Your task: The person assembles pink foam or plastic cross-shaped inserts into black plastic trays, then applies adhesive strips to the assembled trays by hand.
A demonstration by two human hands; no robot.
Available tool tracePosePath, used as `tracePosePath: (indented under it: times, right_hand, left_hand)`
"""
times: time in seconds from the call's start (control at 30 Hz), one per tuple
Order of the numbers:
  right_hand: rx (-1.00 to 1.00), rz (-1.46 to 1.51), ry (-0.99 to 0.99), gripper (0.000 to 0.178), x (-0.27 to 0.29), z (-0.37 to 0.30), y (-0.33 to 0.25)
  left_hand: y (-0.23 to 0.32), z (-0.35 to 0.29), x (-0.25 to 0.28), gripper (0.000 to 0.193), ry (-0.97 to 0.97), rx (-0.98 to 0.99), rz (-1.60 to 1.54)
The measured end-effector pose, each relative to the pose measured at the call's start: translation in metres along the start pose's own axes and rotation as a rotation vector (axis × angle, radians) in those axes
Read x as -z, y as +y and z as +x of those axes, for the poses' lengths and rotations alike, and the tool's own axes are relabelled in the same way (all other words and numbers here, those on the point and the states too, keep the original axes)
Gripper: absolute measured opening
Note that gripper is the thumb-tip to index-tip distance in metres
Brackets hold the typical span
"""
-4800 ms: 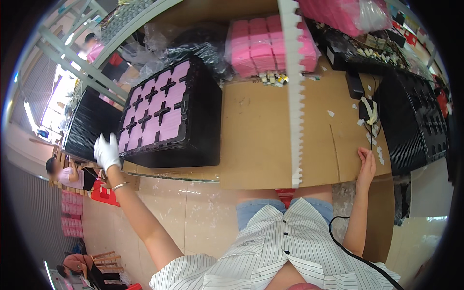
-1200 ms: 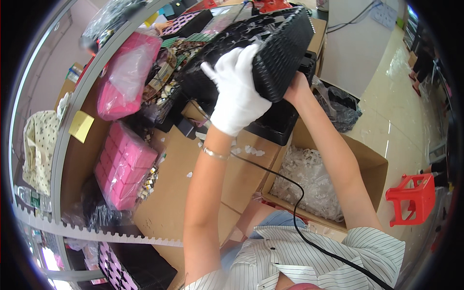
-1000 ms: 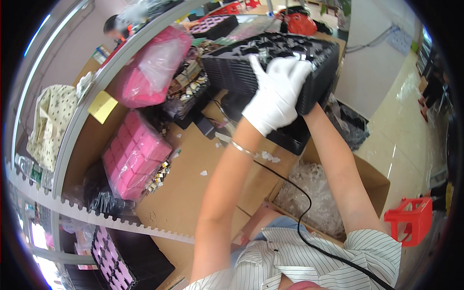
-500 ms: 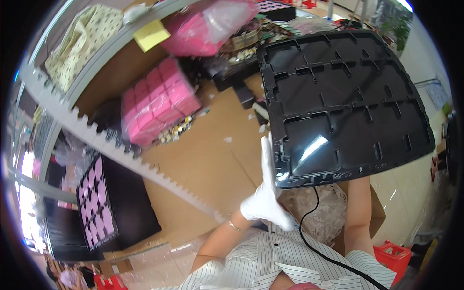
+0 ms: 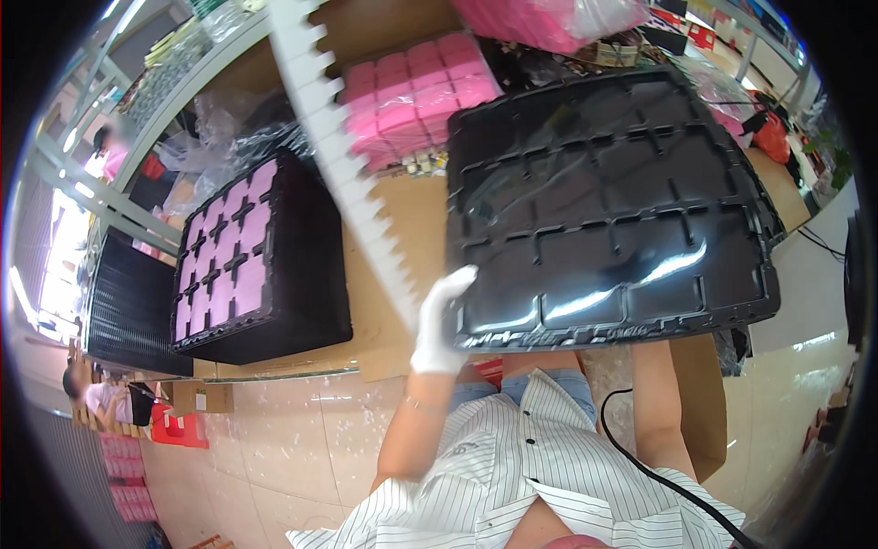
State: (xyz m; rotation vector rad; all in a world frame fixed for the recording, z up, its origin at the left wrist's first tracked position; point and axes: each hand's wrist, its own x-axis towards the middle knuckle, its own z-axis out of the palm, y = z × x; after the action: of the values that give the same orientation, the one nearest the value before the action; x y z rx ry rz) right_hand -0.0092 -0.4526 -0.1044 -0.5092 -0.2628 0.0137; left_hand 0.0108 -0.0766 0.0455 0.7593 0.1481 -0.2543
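Note:
A wide black plastic tray (image 5: 585, 247) with shallow moulded compartments and a glossy surface is held up before me, over the workbench. My left hand (image 5: 444, 320), in a white glove, is closed round its near left edge. My right forearm (image 5: 655, 393) reaches beneath the near right side of the tray. The tray hides my right hand, so its fingers do not show. Left of the tray stands a tall black stack (image 5: 306, 265), its face filled with pink pads (image 5: 224, 247) in a black grid.
A white toothed strip (image 5: 352, 188) slants across the view, left of the tray. Behind lie plastic-wrapped pink blocks (image 5: 416, 96) and a pink bag (image 5: 549, 20) on the brown bench top (image 5: 402, 215). A cardboard box (image 5: 700, 403) stands below right. Another person (image 5: 105, 403) is far left.
The view has swung left, bringing the padded black stack closer to the middle. My left hand has gone from flat against the tray's side to gripping its near left edge.

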Motion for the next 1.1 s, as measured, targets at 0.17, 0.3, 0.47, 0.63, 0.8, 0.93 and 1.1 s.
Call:
tracePosePath:
  times: [0.17,0.3,0.47,0.63,0.8,0.93,1.1]
  right_hand:
    - [-0.107,0.142,0.016,0.035,-0.060,-0.002,0.103]
    - [-0.184,0.254,0.044,0.035,-0.100,0.026,0.161]
    - [-0.273,0.362,0.102,0.034,-0.110,0.045,0.176]
    - [-0.351,0.460,0.179,0.034,-0.104,0.065,0.172]
    - [-0.417,0.670,0.516,0.043,-0.183,0.034,0.147]
    - [-0.368,0.755,0.525,0.047,-0.194,0.028,0.144]
    - [-0.454,0.662,0.626,0.056,-0.202,0.015,0.131]
  left_hand:
    - [0.054,-0.054,0.039,0.021,0.366,-0.036,0.062]
    - [0.076,-0.055,0.046,0.021,0.459,-0.047,0.115]
    - [0.084,-0.037,0.058,0.020,0.477,-0.116,0.154]
    - [0.089,-0.016,0.052,0.019,0.519,-0.126,0.127]
    - [0.088,-0.012,0.068,0.023,0.495,-0.149,0.173]
    - [0.091,-0.014,0.059,0.043,0.487,-0.298,0.289]
    - [0.068,-0.063,0.017,0.049,0.367,-1.017,1.596]
